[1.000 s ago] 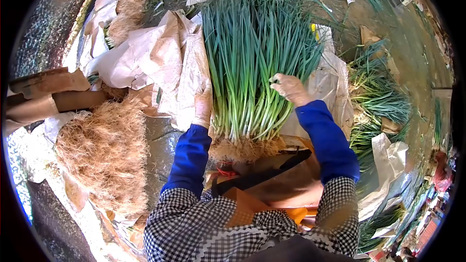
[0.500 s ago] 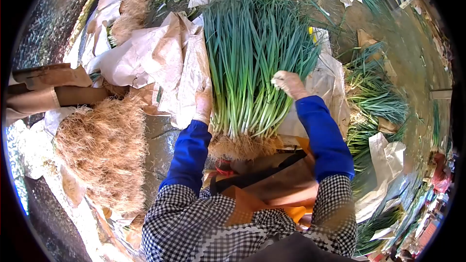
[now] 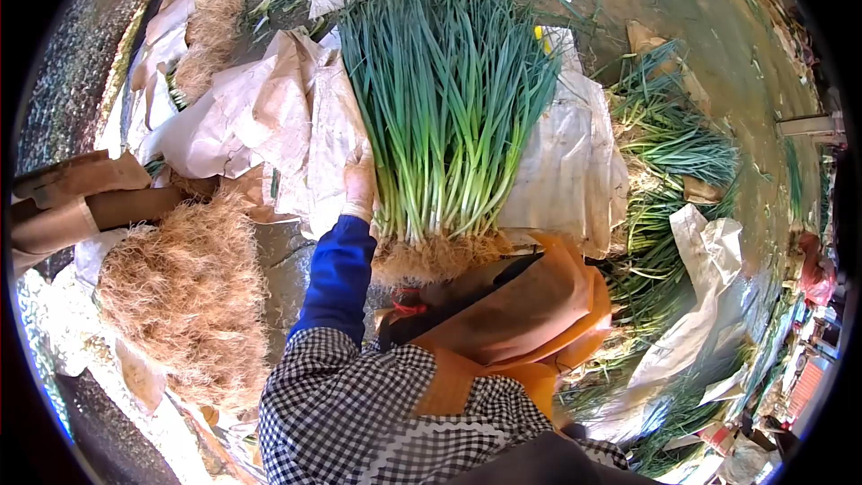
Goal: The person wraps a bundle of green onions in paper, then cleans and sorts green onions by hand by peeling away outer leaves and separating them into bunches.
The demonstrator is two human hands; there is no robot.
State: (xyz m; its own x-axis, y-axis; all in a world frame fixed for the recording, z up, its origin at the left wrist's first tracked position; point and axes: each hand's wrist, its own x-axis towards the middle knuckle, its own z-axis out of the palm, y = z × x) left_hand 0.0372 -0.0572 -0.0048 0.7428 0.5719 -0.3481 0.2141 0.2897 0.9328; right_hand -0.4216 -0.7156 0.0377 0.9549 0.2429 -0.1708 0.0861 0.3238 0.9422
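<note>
A wide bunch of green onions (image 3: pixel 440 117) lies with its leaves pointing away and its brown roots (image 3: pixel 435 259) toward my body. My left hand (image 3: pixel 358 181) is at the left edge of the bunch, beside the pale wrapping sheet (image 3: pixel 328 126); its fingers are partly hidden, so I cannot tell what they grip. Beneath the right side of the bunch, a whitish sheet (image 3: pixel 575 171) is exposed. My right hand is out of view.
A large heap of rooted bunches (image 3: pixel 189 296) is at the left, near brown wrapped rolls (image 3: pixel 126 207). Loose green onions (image 3: pixel 673 139) and a crumpled pale sheet (image 3: pixel 705 256) lie at the right. An orange-brown apron (image 3: pixel 512 305) spreads before my body.
My right hand has left the right side of the bunch and gone out of view. The scene has shifted slightly left; my left hand remains at the bunch's left edge.
</note>
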